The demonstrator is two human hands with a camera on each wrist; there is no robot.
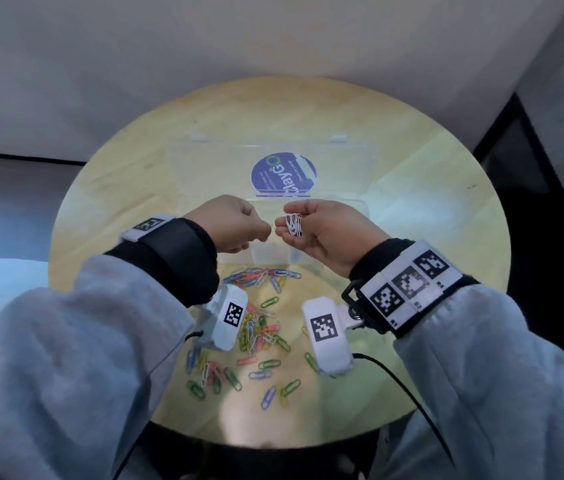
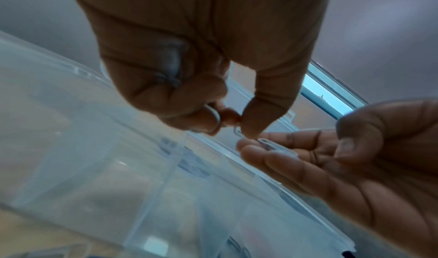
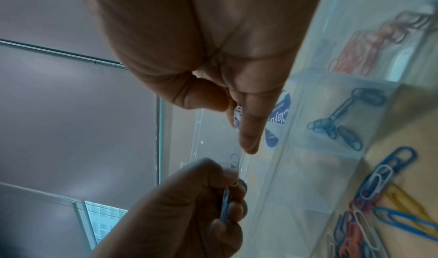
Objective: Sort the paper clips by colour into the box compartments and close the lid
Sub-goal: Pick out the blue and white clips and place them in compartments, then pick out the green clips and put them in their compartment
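Observation:
Both hands hover over the clear compartment box (image 1: 273,259), whose open lid (image 1: 343,168) lies flat behind it. My right hand (image 1: 308,225) is palm up, its fingers and thumb curled round a small bunch of white paper clips (image 1: 293,224); the same white clips (image 3: 237,117) show between thumb and fingers in the right wrist view. My left hand (image 1: 263,232) is curled just left of it, nearly touching. In the left wrist view it pinches a white clip (image 2: 237,130), and the right wrist view shows a blue clip (image 3: 225,205) held in the same hand. Mixed loose clips (image 1: 260,327) lie near me.
The round wooden table (image 1: 429,209) carries the box at its middle. Some compartments hold red clips (image 3: 362,55) and blue clips (image 3: 343,117). A blue sticker (image 1: 282,176) sits on the lid. A black cable (image 1: 395,375) trails off the near right edge.

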